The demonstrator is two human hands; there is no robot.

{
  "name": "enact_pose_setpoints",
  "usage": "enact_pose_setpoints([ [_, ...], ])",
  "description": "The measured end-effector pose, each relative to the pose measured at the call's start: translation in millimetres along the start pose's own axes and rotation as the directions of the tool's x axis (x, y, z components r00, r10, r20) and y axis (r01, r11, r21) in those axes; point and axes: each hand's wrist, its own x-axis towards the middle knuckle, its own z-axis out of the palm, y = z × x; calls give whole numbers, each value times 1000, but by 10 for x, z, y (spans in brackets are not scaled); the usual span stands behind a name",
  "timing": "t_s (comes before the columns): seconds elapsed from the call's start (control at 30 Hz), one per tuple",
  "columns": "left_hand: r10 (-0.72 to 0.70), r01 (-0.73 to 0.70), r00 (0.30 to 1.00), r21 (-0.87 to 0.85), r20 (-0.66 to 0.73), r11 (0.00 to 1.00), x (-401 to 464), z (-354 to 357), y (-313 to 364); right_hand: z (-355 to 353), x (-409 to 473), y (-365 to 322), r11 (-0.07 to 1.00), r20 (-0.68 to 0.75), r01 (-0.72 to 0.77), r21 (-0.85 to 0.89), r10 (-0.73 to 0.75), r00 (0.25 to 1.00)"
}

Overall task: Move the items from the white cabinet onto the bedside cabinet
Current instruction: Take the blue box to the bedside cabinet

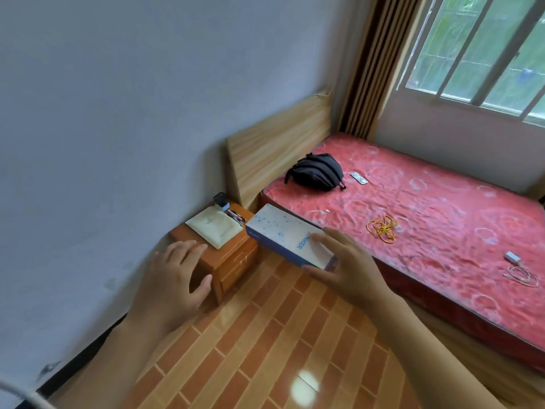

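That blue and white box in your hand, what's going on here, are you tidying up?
A person's right hand holds a blue and white Anker box in the air, just beside the small wooden bedside cabinet and above the tiled floor. The left hand is open and holds nothing, hovering near the cabinet's front. A cream padded envelope and a few small items already lie on the cabinet top. On the red mattress sit a black bag and some cables.

Both forearms are bare, no sleeves in view. The left hand (174, 278) and right hand (345, 267) are bare; nothing is worn on them.
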Motion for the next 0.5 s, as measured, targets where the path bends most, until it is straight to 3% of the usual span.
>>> enact_pose_setpoints([
  [0.23, -97, 97, 995, 16, 1, 995, 324, -94, -996, 477, 926, -456, 999, 57, 40, 8, -40, 998],
  [0.5, -207, 207, 978, 4, -5, 978, 654, 40, -1564, 933, 1816, -480, 997, 103, 72, 5, -73, 992],
])
